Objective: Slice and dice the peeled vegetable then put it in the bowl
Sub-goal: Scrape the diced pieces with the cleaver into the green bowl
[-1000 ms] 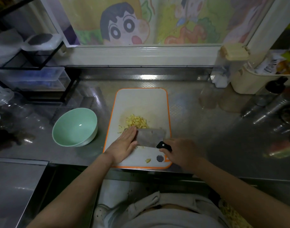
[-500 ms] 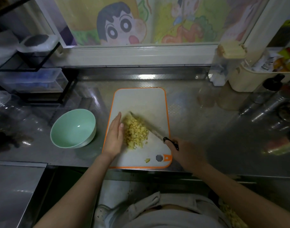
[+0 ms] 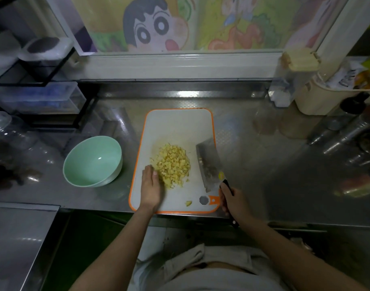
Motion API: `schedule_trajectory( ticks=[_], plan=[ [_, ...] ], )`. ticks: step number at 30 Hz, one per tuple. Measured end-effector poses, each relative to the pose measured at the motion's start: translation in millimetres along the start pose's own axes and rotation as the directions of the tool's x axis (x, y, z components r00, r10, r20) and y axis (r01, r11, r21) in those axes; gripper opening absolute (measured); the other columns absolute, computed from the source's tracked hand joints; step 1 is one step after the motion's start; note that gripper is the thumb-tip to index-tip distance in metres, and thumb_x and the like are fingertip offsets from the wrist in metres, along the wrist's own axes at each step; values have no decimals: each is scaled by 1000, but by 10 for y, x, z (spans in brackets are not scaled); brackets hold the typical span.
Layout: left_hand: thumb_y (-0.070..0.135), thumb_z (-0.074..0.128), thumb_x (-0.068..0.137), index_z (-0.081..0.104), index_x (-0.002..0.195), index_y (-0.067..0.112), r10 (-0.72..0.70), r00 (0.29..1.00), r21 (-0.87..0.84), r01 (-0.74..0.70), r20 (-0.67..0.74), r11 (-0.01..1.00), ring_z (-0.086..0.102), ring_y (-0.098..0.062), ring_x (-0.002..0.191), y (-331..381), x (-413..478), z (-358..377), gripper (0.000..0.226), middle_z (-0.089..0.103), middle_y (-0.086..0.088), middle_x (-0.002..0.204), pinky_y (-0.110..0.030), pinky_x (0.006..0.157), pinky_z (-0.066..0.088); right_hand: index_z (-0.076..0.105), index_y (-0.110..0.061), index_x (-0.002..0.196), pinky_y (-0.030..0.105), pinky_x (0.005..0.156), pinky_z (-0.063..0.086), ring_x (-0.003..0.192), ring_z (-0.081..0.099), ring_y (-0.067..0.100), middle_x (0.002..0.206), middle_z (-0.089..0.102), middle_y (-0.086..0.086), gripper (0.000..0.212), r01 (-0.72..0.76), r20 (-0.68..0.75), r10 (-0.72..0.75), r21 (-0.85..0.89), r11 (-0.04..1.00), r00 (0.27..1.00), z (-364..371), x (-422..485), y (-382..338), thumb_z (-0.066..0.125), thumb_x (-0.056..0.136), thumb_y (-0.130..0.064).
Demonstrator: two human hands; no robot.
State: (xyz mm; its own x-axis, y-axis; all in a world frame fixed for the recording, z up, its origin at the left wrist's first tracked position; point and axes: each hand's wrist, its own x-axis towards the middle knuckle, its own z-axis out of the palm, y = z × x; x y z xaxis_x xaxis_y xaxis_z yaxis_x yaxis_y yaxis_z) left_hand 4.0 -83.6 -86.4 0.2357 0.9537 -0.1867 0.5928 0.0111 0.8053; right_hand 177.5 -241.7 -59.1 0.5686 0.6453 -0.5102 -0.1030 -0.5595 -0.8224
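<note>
A heap of pale yellow diced vegetable (image 3: pixel 173 164) lies in the middle of the white cutting board with an orange rim (image 3: pixel 177 122). My left hand (image 3: pixel 151 187) rests flat on the board, its fingers against the heap's left side. My right hand (image 3: pixel 232 201) grips the black handle of a cleaver (image 3: pixel 210 164), whose blade lies tilted at the board's right edge, apart from the heap. One stray piece (image 3: pixel 188 203) sits near the board's front edge. An empty mint-green bowl (image 3: pixel 92 161) stands left of the board.
The board lies on a steel counter (image 3: pixel 263 164). A black wire rack with plastic boxes (image 3: pixel 37 95) stands at the back left. A cream bin (image 3: pixel 318 97), a clear container (image 3: pixel 284 89) and dark bottles (image 3: pixel 347 127) crowd the right side. The counter's front edge runs just below the board.
The cleaver has swung from the heap's right side out to the board's right edge, blade face up. My left hand has slid back toward me along the heap's left side.
</note>
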Motion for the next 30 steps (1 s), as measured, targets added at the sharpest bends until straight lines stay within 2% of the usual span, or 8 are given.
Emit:
schedule_trajectory(
  ticks=[5,16,21,25,30],
  plan=[
    [20,29,102,25,145,6,45,999,-43,-45,-10,998,18,-20,142,70,-11,116,45,22,-9,154,-22,113,9,52,-9,66,22,42,37,40,44,11,53,52,5,43,-52,44,52,-5,999,998,56,-10,132,41,99,-34],
    [16,30,101,30,143,5,54,997,-171,-63,-57,983,24,-21,140,234,110,290,43,29,-10,151,-25,114,16,47,-12,75,23,41,36,41,42,11,54,50,3,33,-31,193,36,-31,999,980,298,-11,86,40,101,-31],
    [16,30,102,31,143,6,93,996,-182,-94,-11,979,24,-19,140,330,164,320,43,29,-8,151,-23,112,15,48,-14,71,20,40,35,38,42,6,52,49,-1,35,-25,244,31,-26,999,969,376,47,25,41,100,-34],
    [16,31,101,31,142,6,140,988,-158,-129,60,979,21,-20,141,410,193,352,42,27,-8,151,-26,115,14,49,-14,72,19,40,35,39,43,4,54,49,-2,35,-22,272,22,-1,1000,962,365,61,-16,41,100,-32],
    [15,34,101,34,141,5,219,968,-92,-209,124,974,24,-21,140,457,222,303,41,31,-10,149,-27,115,15,49,-14,66,20,41,31,40,37,6,57,47,0,39,-102,299,69,97,990,952,336,103,-39,43,99,-34]
  ],
)
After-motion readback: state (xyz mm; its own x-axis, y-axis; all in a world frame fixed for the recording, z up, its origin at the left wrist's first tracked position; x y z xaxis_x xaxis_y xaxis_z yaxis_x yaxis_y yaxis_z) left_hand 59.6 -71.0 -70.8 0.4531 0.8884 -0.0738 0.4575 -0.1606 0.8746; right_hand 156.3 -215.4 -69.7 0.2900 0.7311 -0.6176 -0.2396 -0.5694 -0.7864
